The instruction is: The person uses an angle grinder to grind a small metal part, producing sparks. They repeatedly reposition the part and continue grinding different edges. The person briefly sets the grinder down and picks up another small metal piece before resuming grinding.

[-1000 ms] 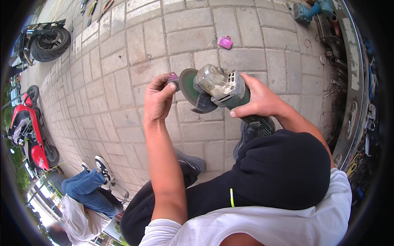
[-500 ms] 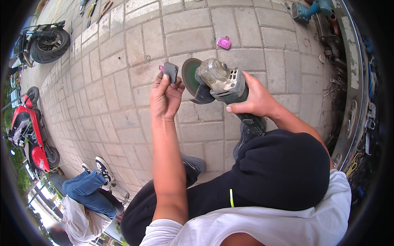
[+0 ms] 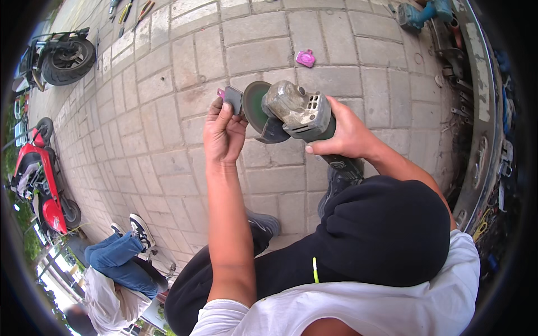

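Note:
My left hand (image 3: 223, 131) pinches a brake pad (image 3: 233, 99) between thumb and fingers, its grey friction face toward the right and a bit of pink backing plate at its left. My right hand (image 3: 348, 133) wraps round the body of a worn angle grinder (image 3: 294, 109). The grinder's greenish disc (image 3: 255, 106) stands on edge right beside the pad's grey face; whether they touch I cannot tell. Below the disc sits a dark guard (image 3: 273, 132). A second, pink brake pad (image 3: 306, 58) lies on the paving beyond the grinder.
A teal power tool (image 3: 417, 17) and metal parts lie at the right, along a long metal edge (image 3: 476, 112). Pliers (image 3: 145, 10) are at the far left. Motorcycles, one of them red (image 3: 53, 190), and a seated person (image 3: 120, 269) are on the left.
The grinder in my right hand has shifted slightly left, bringing its disc up close to the brake pad. My left hand has barely moved.

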Demonstrator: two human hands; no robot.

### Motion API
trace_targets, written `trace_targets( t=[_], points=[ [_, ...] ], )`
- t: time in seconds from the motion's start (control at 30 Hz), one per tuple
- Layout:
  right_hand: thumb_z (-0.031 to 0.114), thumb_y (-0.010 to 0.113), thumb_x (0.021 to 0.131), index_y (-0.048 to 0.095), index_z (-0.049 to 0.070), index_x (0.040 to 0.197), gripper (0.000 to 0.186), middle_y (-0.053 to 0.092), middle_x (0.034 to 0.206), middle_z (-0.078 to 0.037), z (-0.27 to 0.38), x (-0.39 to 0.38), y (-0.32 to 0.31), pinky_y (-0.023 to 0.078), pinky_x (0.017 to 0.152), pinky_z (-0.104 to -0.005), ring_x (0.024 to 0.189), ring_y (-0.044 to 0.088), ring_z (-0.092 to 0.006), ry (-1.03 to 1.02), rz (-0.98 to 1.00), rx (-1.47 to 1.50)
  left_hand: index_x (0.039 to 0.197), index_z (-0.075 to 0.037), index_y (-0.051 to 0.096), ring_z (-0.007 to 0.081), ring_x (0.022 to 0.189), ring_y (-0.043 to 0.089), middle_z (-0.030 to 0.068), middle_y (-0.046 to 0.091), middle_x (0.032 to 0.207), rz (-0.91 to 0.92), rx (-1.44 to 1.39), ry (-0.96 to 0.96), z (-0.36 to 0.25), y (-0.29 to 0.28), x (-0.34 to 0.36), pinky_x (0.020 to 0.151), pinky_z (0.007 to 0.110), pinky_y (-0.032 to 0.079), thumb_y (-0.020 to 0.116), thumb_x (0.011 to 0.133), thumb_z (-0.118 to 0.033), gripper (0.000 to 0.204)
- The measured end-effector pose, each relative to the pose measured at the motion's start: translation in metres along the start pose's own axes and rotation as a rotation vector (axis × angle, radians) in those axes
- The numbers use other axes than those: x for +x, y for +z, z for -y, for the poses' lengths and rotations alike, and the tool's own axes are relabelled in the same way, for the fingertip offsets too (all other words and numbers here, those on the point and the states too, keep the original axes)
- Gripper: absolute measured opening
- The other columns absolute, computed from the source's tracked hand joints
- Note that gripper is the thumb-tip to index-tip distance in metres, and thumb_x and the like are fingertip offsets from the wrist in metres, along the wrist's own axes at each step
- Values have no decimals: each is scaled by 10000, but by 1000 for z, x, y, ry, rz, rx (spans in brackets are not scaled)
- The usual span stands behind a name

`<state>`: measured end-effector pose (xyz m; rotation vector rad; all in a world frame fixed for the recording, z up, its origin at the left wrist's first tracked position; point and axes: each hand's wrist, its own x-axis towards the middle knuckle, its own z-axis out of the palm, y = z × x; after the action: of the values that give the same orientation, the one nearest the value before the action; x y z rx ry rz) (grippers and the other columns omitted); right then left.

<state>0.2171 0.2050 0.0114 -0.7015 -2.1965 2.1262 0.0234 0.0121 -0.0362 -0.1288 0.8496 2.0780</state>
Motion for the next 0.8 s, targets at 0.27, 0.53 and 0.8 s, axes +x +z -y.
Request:
trace_targets(
  t=[0.27,0.53,0.8],
  points=[
    [227,860,608,467,-74,1294,846,615,1183,-165,3,0,1,440,990,-339,1091,585,-220,15,16,70,1155,-101,632,227,980,648,84,685,1112,73,-60,-8,-2,2,0,865,384,513,632,934,-74,223],
    [222,862,612,466,-65,1301,845,613,1198,-154,6,1,2,434,1002,-344,1098,582,-214,4,-8,64,1193,-83,619,200,894,627,76,682,1036,-111,-30,-58,7,15,-2,822,377,505,634,937,-91,256],
    [209,866,611,452,-62,1317,862,617,1202,-144,-13,-12,-15,434,1006,-340,1117,582,-209,101,-142,126,1246,-67,552,198,795,616,83,632,897,-227,37,-89,11,-24,2,746,356,521,640,932,-70,327]
  ],
)
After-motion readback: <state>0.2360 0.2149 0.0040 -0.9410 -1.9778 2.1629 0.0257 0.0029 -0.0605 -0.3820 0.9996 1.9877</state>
